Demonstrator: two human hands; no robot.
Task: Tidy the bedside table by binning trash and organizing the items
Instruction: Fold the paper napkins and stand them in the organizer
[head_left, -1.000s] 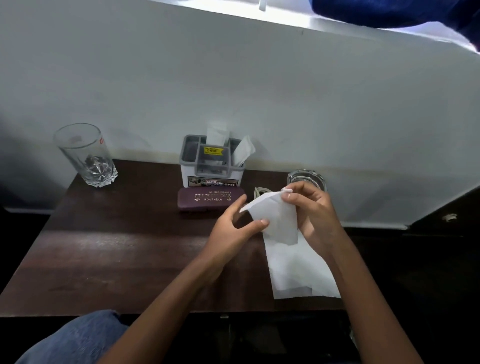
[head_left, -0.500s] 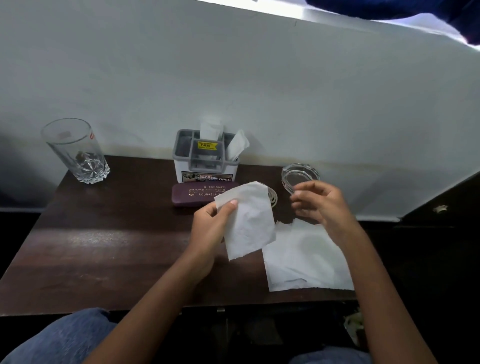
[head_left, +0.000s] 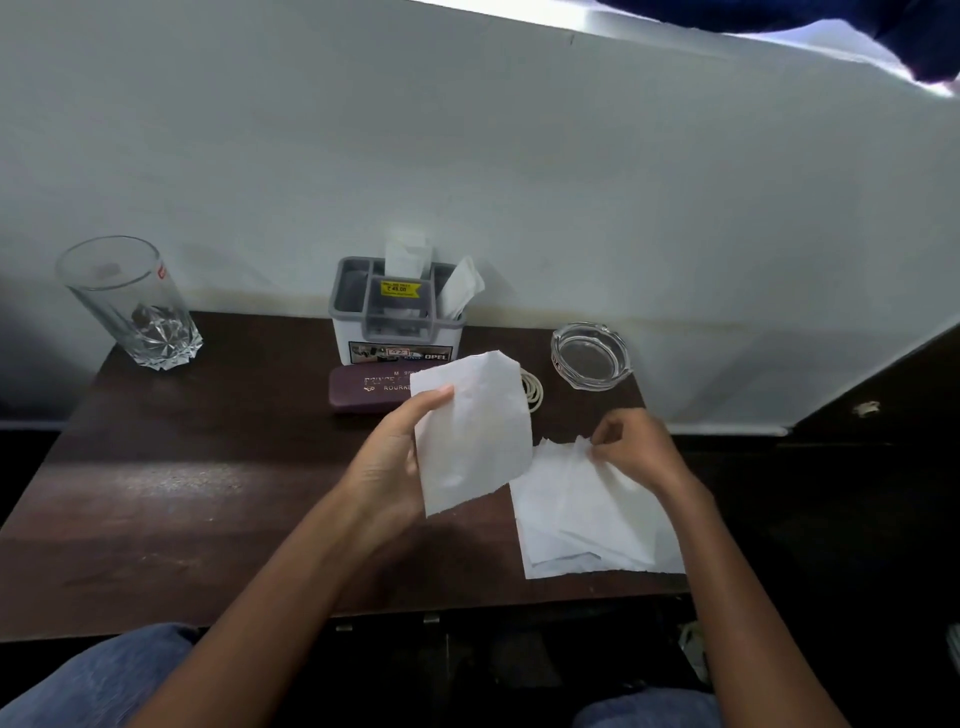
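Tissue sheet (head_left: 475, 431), white with a ragged lower edge, is held upright above the middle of the bedside table (head_left: 208, 493), in front of the maroon spectacle case (head_left: 363, 389) and hiding that case's right end. The left hand (head_left: 387, 467) grips it along its left edge, thumb pressed on the front face and fingers behind.

Just right of it, a tissue pile (head_left: 592, 514) of several loose white sheets lies flat near the table's front right corner. The right hand (head_left: 636, 449) has its fingers curled together on the pile's far edge, pinching it where the paper lifts a little.

Behind the case, a grey and white organizer (head_left: 397, 322) stands against the wall with 2 folded papers sticking out of its compartments. A coil of what looks like pale rubber bands (head_left: 534, 392) lies between the case and a clear glass ashtray (head_left: 592, 356). 1 empty drinking glass (head_left: 132, 304) stands at the far left corner.
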